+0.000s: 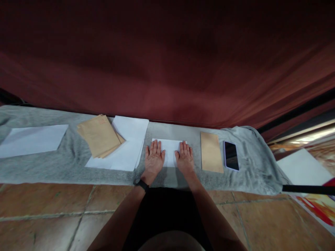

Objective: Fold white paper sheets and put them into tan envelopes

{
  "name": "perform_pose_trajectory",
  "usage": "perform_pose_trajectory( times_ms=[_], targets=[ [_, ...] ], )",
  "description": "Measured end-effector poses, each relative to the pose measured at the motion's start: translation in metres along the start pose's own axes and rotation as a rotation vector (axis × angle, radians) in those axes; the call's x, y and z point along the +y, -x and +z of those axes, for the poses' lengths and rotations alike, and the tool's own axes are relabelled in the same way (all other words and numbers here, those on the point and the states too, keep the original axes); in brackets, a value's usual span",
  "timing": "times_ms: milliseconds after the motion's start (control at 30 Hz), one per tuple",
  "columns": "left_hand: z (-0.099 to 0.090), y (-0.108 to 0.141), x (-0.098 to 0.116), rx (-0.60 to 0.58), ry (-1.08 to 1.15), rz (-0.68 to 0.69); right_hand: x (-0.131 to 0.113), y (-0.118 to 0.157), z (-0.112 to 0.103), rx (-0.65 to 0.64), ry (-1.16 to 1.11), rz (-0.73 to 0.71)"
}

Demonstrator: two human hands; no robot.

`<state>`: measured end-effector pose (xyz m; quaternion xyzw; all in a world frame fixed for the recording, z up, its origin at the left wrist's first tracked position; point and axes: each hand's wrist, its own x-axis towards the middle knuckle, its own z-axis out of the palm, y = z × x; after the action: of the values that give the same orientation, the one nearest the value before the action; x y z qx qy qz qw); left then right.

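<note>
A small white sheet of paper [170,153], perhaps folded, lies on the grey cloth in front of me. My left hand [154,157] rests flat on its left side, fingers stretched forward. On its right side my right hand [184,157] lies flat in the same way, the thumbs pointing toward each other. Neither hand grips anything. To the right of my right hand is a single brown envelope [211,152]. Left of my left hand, larger white sheets [132,139] are stacked, with several brown envelopes [101,137] lying partly over them.
Grey cloth [73,170] covers the long, narrow surface. A phone [231,156] lies at the right, and another white sheet [34,139] at the far left. A dark red curtain-like fabric [162,69] rises behind. Tiled floor [52,205] shows in front.
</note>
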<state>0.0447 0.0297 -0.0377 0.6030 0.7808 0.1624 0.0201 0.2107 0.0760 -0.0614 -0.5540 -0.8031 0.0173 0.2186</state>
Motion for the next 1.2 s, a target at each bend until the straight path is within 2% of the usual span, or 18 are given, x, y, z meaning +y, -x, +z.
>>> perform_pose_trajectory(
  times_ms=[100,233,300,367,500,633,800,900,967,1100,1200],
  targets=[
    [0.004,-0.002,0.014,-0.001,0.021,0.002,0.0,0.003,-0.002,0.006,0.004,-0.003],
    [0.013,-0.001,0.038,-0.064,0.072,0.131,-0.002,0.003,-0.004,-0.021,0.013,0.009],
    [0.016,-0.001,0.041,-0.064,0.074,0.147,-0.002,0.002,-0.005,-0.029,0.013,0.007],
    [0.018,-0.002,0.036,-0.048,0.064,0.142,-0.001,0.002,-0.006,-0.032,0.017,0.001],
    [0.014,-0.002,0.012,0.001,0.037,0.101,-0.002,0.002,-0.005,-0.025,0.032,0.001],
    [0.007,0.008,-0.008,0.057,0.031,0.047,-0.003,0.003,-0.004,-0.011,0.034,0.007],
    [0.002,0.026,-0.018,0.121,0.038,-0.001,-0.002,-0.001,-0.006,-0.034,0.04,0.014],
    [-0.002,0.03,-0.018,0.109,0.047,-0.03,-0.008,0.0,-0.01,-0.024,0.024,0.045],
    [-0.007,0.03,-0.018,0.088,0.059,-0.04,-0.018,0.008,-0.014,-0.02,0.004,0.045],
    [-0.019,0.031,-0.017,0.062,0.1,-0.039,-0.04,0.041,-0.021,-0.079,-0.063,-0.114],
    [-0.027,0.031,-0.016,0.051,0.149,-0.087,-0.05,0.061,-0.025,-0.088,-0.072,-0.139]
  ],
)
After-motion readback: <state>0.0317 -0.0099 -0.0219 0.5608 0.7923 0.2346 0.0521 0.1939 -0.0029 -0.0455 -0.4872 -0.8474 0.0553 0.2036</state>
